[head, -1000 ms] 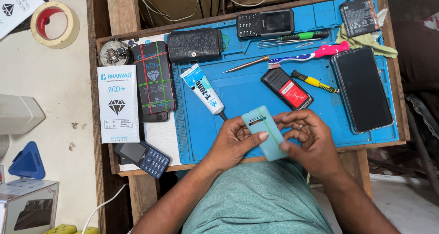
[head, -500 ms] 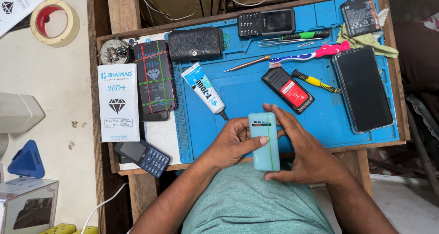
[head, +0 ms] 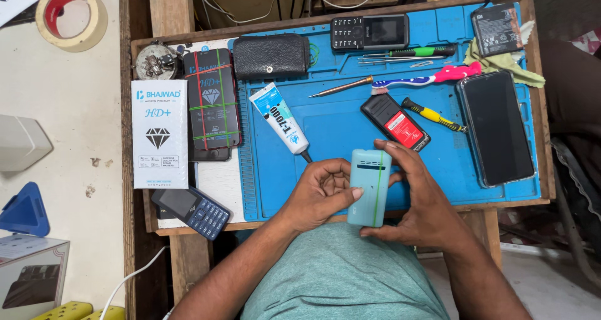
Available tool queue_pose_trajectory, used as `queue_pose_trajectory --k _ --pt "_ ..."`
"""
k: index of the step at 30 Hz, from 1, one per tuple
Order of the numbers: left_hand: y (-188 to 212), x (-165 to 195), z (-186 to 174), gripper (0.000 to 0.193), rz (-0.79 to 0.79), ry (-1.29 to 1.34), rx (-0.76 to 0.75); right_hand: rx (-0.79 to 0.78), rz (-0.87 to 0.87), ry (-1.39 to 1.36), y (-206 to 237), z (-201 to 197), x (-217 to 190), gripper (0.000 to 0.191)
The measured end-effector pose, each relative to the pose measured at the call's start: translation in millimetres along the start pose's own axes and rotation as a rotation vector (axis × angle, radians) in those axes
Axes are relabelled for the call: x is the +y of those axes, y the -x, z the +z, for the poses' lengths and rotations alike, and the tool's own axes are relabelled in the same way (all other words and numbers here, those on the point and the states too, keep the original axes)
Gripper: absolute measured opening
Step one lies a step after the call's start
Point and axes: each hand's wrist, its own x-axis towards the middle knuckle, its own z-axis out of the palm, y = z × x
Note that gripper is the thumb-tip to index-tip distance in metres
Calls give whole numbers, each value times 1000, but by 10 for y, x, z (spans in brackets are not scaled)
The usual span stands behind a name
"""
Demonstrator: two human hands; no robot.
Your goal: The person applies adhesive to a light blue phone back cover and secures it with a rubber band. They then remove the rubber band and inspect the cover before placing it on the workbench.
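A light teal phone back cover (head: pixel 368 185) with a green band along it stands upright between both my hands, over the near edge of the blue work mat (head: pixel 325 126). My right hand (head: pixel 418 198) wraps its right side and bottom. My left hand (head: pixel 320 195) presses its left side with the thumb. Just beyond lie an open black phone with a red battery (head: pixel 395 121) and a yellow-handled screwdriver (head: pixel 432 114).
On the mat: a glue tube (head: pixel 280 118), black pouch (head: pixel 271 56), black keypad phone (head: pixel 369 31), toothbrush (head: pixel 429 78), green screwdriver (head: pixel 413 51), large smartphone (head: pixel 498 127), battery (head: pixel 496 22) on a cloth. A white box (head: pixel 159 133), banded phone (head: pixel 211 104), blue keypad phone (head: pixel 191 210) and tape roll (head: pixel 71 16) lie left.
The teal cover turned from tilted and flat to upright between my hands. My hands shifted slightly toward the mat's near edge and closed around it.
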Motion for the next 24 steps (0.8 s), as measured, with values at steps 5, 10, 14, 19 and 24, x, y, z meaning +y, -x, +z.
queue_pose_trajectory --k 5,10,14,19,24 --pt "1 -2 33 17 -16 -6 60 3 36 -5 5 54 20 133" --pt "-5 43 61 18 -31 -56 84 27 0 12 19 78 11 132" --pt "-15 80 89 19 -39 -66 100 26 31 8 15 67 8 132" --pt "-24 87 103 16 -32 -45 94 45 -27 39 4 72 10 130" --pt "-15 47 91 12 -1 -77 103 26 42 31 1 91 12 129"
